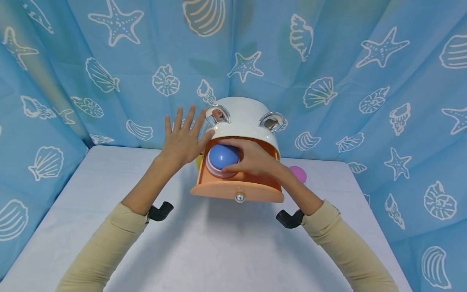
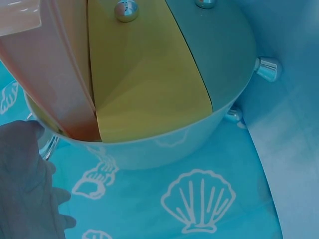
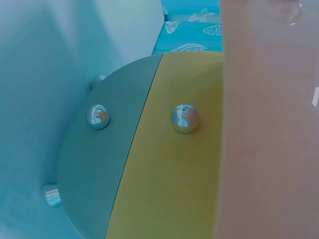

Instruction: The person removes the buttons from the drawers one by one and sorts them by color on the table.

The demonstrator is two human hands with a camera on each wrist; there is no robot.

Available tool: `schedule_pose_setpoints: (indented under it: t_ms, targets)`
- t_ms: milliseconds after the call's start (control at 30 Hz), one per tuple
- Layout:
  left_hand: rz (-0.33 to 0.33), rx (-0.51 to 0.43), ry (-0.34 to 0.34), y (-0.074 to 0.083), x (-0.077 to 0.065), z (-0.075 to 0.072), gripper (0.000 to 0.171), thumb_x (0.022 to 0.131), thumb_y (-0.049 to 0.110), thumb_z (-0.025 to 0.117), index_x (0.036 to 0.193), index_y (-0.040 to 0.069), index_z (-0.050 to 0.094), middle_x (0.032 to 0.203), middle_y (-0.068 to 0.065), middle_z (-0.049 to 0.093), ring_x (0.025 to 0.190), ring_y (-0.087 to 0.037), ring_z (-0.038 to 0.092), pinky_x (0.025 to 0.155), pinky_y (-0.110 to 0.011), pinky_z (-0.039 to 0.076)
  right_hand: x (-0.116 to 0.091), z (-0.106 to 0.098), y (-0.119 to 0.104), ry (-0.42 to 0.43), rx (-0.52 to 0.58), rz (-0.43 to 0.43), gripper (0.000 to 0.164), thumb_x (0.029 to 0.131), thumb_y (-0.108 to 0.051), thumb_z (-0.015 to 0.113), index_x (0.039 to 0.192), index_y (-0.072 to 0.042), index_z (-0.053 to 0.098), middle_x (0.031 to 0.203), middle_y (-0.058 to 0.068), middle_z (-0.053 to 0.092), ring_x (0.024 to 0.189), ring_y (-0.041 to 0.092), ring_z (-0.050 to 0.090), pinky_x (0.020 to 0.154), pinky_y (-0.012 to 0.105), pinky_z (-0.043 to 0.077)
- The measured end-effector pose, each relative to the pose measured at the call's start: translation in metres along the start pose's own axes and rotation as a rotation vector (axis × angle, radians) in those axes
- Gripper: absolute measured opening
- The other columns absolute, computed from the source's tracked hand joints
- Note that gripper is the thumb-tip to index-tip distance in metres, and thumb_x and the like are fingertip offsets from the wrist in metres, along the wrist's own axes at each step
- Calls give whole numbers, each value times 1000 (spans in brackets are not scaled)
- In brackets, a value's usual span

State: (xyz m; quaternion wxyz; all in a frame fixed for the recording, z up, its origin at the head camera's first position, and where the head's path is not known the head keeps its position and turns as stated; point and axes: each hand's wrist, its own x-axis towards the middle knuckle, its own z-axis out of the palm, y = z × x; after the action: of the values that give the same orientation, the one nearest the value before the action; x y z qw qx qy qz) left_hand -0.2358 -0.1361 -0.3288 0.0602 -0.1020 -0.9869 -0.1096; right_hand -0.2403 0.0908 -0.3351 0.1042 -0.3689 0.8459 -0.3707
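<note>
A white rounded cabinet (image 1: 240, 111) with two chrome rings on top stands at the back of the table, its orange top drawer (image 1: 237, 191) pulled out. In the drawer's left part is a round object with a glossy blue dome (image 1: 223, 157) over a pale pink-white rim. My right hand (image 1: 255, 157) reaches into the drawer, thumb and fingers curved round the dome's right side. At the cabinet's upper left edge, my left hand (image 1: 184, 140) is spread with fingers straight, its thumb against the white shell. Below the orange drawer, the wrist views show a yellow drawer (image 2: 144, 84) and a green drawer (image 3: 107, 154).
A pink ball (image 1: 298, 174) sits on the white table (image 1: 233, 251) right of the cabinet. Something yellow and rounded (image 1: 198, 161) peeks out at its left. A blue curtain (image 1: 328, 48) with shell prints hangs close behind and along both sides.
</note>
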Motion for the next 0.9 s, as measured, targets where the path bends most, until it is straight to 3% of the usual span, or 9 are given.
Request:
schedule_pose_setpoints:
  t_ms: [333, 900]
  targets:
    - [-2, 4, -7, 1, 0, -1, 75, 104, 58, 29, 162, 18, 5, 166, -14, -3, 149, -41, -11, 112, -62, -13, -15, -10, -5, 33, -20, -10, 71, 83, -22, 84, 145, -9, 53, 141, 8, 55, 127, 25, 52, 102, 43, 46]
    - [-6, -6, -13, 1, -1, -2, 75, 104, 58, 29, 162, 18, 4, 166, -14, -5, 149, -40, -14, 112, -62, -14, -57, -41, -6, 63, 99, 94, 75, 81, -20, 85, 147, -10, 50, 145, 9, 50, 131, 30, 47, 98, 47, 48]
